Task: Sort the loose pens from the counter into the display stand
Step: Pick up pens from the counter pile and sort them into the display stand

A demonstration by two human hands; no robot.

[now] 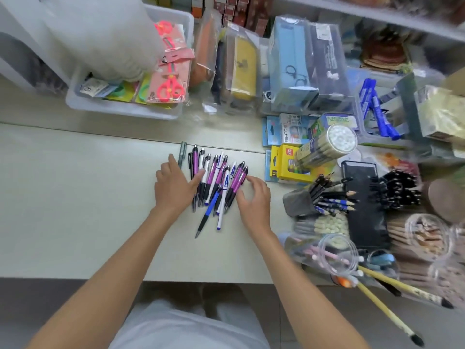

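From my seat the loose pens lie in a fanned heap at the centre of the frame, on the pale counter, and both hands frame them. The left hand sits just left of the heap, flat and spread. Its thumb stretches right onto the nearest purple barrels and its fingers point toward the top of the frame; it grips nothing. The right hand is on the heap's right edge with its fingers loosely curved. The tips touch the outermost purple pen or sit just beside it, I cannot tell which, and I see no pen held. Most of the pens have purple barrels with black grips and silver clips. Mixed among them are white pens with blue lettering and blue tips. They all lie roughly parallel, clip ends toward the top of the frame, overlapping one another. A blue and black pen sticks out of the heap toward the lower edge, tilted, beside a white one. A grey-green pen lies apart, just above the left hand's fingers. To the right of the heap stands a yellow box, and lower right of that is a grey cup of pencils.
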